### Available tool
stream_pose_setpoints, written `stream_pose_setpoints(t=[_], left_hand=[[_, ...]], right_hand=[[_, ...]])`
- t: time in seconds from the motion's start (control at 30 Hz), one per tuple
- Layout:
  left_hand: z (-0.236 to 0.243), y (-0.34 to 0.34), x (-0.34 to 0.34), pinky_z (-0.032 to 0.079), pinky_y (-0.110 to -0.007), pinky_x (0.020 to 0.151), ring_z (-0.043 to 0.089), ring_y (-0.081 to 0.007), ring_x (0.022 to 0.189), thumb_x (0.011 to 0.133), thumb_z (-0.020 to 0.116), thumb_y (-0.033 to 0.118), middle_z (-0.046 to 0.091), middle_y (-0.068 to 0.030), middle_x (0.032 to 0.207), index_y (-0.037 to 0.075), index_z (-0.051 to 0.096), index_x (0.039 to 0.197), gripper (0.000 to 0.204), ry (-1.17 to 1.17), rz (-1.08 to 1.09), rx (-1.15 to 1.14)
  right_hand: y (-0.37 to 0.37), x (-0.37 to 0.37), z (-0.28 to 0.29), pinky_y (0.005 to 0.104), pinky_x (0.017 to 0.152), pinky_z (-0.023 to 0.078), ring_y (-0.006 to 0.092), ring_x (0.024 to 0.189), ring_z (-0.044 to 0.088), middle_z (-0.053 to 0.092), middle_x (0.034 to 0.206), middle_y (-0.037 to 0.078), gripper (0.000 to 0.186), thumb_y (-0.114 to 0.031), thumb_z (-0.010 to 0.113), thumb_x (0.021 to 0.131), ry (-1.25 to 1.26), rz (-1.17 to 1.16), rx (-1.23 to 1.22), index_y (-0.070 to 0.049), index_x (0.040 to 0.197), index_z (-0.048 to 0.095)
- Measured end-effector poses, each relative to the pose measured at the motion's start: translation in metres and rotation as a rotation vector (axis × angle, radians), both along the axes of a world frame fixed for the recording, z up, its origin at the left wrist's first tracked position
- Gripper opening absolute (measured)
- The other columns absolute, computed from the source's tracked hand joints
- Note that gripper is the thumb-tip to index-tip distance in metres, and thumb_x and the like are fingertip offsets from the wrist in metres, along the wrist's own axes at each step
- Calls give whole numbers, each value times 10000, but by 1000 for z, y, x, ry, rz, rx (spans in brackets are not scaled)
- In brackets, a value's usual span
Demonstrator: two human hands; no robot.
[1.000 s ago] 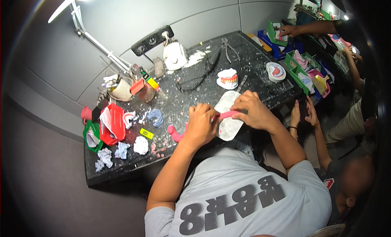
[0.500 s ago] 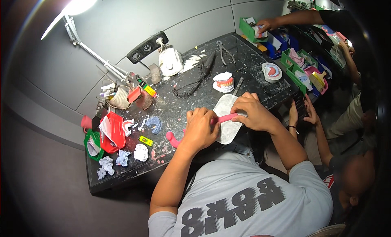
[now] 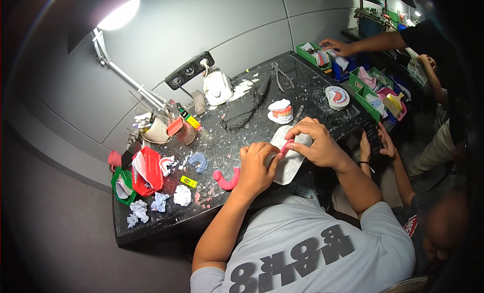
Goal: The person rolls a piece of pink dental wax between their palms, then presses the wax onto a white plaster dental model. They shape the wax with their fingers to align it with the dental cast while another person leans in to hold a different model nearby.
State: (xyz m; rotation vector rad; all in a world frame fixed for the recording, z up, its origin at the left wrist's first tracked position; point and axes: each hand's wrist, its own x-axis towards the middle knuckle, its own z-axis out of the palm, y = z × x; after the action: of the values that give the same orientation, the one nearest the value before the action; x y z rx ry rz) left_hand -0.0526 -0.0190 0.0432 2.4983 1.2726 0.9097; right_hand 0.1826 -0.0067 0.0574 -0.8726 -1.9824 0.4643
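Between my hands is a pink roll of soft, putty-like material (image 3: pixel 286 146), held above a pale rounded slab (image 3: pixel 289 167) at the table's front edge. My left hand (image 3: pixel 258 164) pinches the roll's near end with thumb and fingertips. The far end sits between the thumb and forefinger of my right hand (image 3: pixel 316 143). To the left of my left hand, a curved pink roll (image 3: pixel 227 179) lies on the black table (image 3: pixel 222 147). Beyond the slab stand a denture model with pink gums (image 3: pixel 280 111) and a thin metal spatula (image 3: pixel 298 114).
Crumpled paper (image 3: pixel 182 196), a blue arch-shaped mould (image 3: pixel 198 162), a yellow box (image 3: pixel 188 181) and a red bin (image 3: pixel 149 167) lie left. Pliers (image 3: pixel 282 77), a corded handpiece (image 3: pixel 259 94) and another plaster model (image 3: pixel 337 97) sit farther back. Other people's hands (image 3: pixel 385 141) are at right.
My hands have drawn closer together, and the pink roll between them is now tilted, with less of it showing. More of the curved roll on the table is visible. The view has shifted slightly.
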Motion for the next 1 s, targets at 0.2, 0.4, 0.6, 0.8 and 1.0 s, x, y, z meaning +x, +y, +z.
stream_pose_setpoints(t=[0.2,0.4,0.6,0.8,1.0], left_hand=[[-4,0,10,522,-369,879,698,-202,1000,985,772,182,747,-94,1112,-6,702,1184,283,-498,-134,-295],[-8,3,5,544,-285,869,692,-129,945,994,758,85,738,-67,1021,-28,679,1195,244,-709,-141,-594],[-2,0,3,579,-305,874,716,-155,956,1001,745,72,747,-104,1026,-53,669,1167,221,-966,-157,-645],[26,-20,-12,569,-323,872,735,-174,967,994,746,119,778,-110,1039,-29,734,1148,215,-446,-203,-373],[47,-33,-75,548,-318,875,724,-167,946,1001,704,112,791,-105,1002,-15,775,1079,165,-386,-23,-262]], right_hand=[[4,-7,2,321,894,543,124,919,693,763,969,62,156,-85,804,925,448,86,-234,-6,1048,748],[9,-8,-6,244,871,553,76,952,677,719,1003,34,174,-25,778,956,593,104,-412,16,1107,702],[2,-14,-3,267,904,578,103,959,695,725,1032,53,260,10,799,922,768,221,-577,31,1155,684],[9,-2,-14,276,887,576,124,937,705,741,1037,64,216,-9,780,934,788,345,-645,21,1135,706],[22,13,-24,255,742,578,83,827,688,728,974,28,187,-154,718,1020,801,115,-808,-7,1136,717]])
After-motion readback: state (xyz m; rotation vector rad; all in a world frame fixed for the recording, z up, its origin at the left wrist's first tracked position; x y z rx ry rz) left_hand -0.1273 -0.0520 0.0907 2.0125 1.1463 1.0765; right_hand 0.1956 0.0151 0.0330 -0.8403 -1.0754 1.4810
